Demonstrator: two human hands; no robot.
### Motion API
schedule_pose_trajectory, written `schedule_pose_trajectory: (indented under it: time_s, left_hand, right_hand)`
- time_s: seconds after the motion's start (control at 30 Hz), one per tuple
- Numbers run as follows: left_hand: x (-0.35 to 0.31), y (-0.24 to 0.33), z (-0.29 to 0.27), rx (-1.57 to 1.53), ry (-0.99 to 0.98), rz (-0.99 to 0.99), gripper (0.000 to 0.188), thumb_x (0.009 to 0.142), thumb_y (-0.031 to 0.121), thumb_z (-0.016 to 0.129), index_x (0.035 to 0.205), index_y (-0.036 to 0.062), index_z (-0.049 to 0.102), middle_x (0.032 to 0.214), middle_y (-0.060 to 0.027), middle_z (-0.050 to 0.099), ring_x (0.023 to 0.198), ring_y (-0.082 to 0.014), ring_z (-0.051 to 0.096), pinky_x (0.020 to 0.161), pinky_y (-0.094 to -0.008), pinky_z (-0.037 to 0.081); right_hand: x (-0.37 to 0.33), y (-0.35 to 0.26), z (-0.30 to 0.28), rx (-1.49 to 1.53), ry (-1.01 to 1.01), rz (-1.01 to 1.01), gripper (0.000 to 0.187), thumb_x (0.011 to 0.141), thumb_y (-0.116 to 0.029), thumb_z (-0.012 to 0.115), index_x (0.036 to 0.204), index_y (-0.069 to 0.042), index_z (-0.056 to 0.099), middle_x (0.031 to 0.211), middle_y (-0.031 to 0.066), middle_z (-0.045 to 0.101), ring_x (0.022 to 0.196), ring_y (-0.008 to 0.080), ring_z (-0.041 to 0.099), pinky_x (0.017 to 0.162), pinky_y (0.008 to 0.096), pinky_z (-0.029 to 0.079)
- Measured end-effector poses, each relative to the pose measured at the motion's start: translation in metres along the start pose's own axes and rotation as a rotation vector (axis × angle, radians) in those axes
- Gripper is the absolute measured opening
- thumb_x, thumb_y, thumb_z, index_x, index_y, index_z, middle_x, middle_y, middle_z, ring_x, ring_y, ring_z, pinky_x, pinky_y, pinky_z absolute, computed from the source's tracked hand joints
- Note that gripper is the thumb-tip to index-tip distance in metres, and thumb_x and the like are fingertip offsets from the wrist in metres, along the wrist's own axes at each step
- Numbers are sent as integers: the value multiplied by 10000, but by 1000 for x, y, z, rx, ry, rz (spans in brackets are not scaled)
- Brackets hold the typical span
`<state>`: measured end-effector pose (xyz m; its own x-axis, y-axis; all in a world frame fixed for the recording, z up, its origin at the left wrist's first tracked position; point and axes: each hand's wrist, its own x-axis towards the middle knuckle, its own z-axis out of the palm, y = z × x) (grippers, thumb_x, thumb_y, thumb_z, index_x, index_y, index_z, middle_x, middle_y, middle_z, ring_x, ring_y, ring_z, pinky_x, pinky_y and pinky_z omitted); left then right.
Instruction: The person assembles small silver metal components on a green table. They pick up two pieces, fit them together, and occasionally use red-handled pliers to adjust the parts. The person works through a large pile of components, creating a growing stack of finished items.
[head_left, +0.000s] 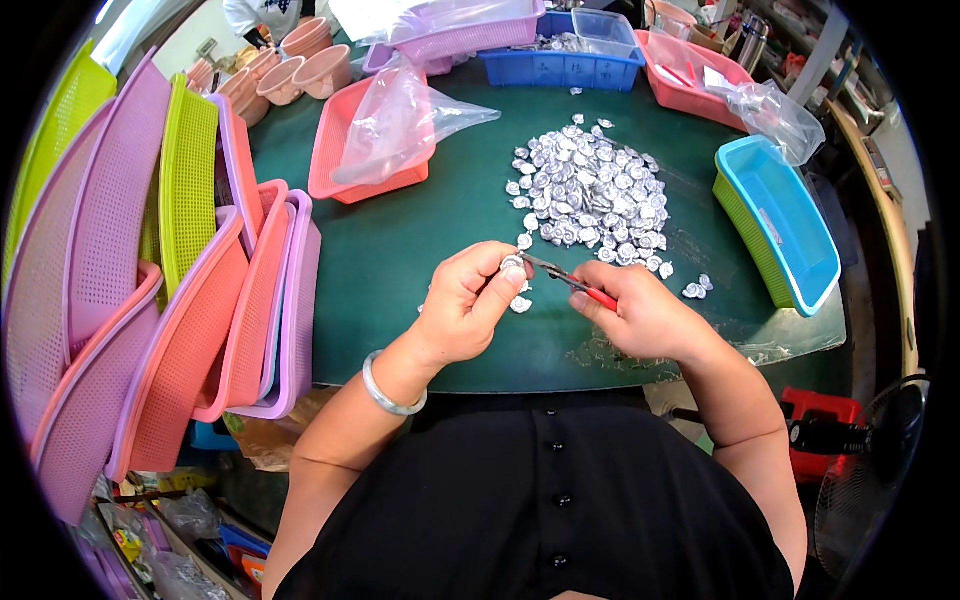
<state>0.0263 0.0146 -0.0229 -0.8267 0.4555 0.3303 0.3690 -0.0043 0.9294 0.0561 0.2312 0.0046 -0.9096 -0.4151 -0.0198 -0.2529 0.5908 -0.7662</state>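
Note:
Between the thumb and fingers of my left hand (468, 302) is a small silver-grey piece with a swirled face (512, 263). My right hand (632, 308) is wrapped round red-handled pliers or nippers (600, 297), whose dark jaws reach to the edge of that piece. Whether the jaws grip it is too small to tell. Just beyond my hands lies a heap of similar swirled pieces (592, 185) on the green table (455, 215). A few loose pieces (521, 304) rest close to my left hand.
Stacked purple, green and coral baskets (180, 300) crowd the left side. A coral basket with a plastic bag (350, 180) stands behind my left hand. At the right is a blue-and-green basket (775, 225). Along the back are a blue bin (562, 70) and a pink basket (690, 80). A fan (875, 450) stands lower right.

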Motion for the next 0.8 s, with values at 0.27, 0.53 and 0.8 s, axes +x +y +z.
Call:
schedule_pose_trajectory:
  time_s: [0.27, 0.53, 0.8]
  left_hand:
    - [0, -1, 3, -10, 28, 6, 162, 930, 121, 476, 874, 15, 585, 652, 51, 468, 543, -12, 367, 487, -170, 300]
    - [3, 6, 7, -336, 87, -227, 194, 938, 160, 476, 831, 35, 579, 588, 33, 461, 491, -29, 375, 453, -169, 312]
    - [2, 7, 5, -303, 63, -223, 211, 945, 182, 471, 834, 34, 573, 575, 69, 431, 496, 0, 352, 460, -176, 301]
  right_hand:
    - [0, 5, -1, 42, -49, 9, 212, 866, -223, 582, 898, -14, 564, 606, 130, 537, 567, 309, 541, 561, 380, 426]
    - [-3, 0, 13, -426, 360, -155, 391, 738, -183, 692, 1038, -10, 510, 844, 148, 545, 788, 322, 561, 658, 406, 457]
    - [-7, -4, 14, -487, 418, -146, 483, 669, -84, 705, 1094, -21, 486, 896, 141, 487, 828, 329, 511, 679, 406, 429]
